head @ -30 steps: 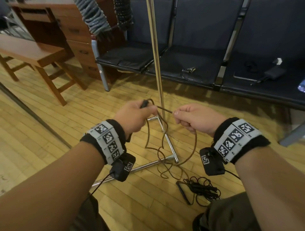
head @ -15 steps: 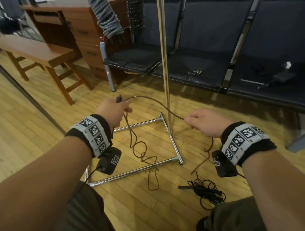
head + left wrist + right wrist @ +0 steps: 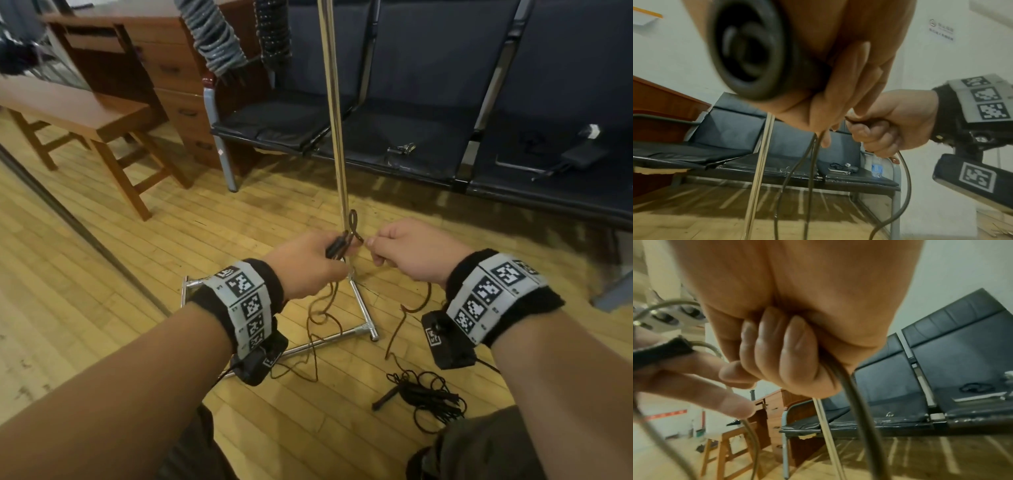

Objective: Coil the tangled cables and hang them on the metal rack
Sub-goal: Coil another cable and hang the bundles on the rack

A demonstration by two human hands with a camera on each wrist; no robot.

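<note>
A thin brown cable (image 3: 353,221) runs between both hands and stands up in a small loop above them. My left hand (image 3: 337,245) grips its dark plug end together with gathered strands. My right hand (image 3: 371,244) pinches the cable just right of the loop. The slack (image 3: 322,315) trails to the floor over the rack's base. The metal rack's pole (image 3: 337,137) rises right behind the hands. A tangled black cable (image 3: 424,394) lies on the floor by my right knee. In the right wrist view my fingers (image 3: 777,353) curl round the cable (image 3: 853,395).
A row of dark seats (image 3: 411,102) stands behind the rack, with keys (image 3: 400,149) and a charger (image 3: 582,154) on them. A wooden bench (image 3: 85,109) and a desk with drawers (image 3: 178,75) are at the left. Knitted scarves (image 3: 215,41) hang above.
My hands were spread apart with the cable stretched between them; they have now come together, folding it into a small loop. The view has shifted slightly.
</note>
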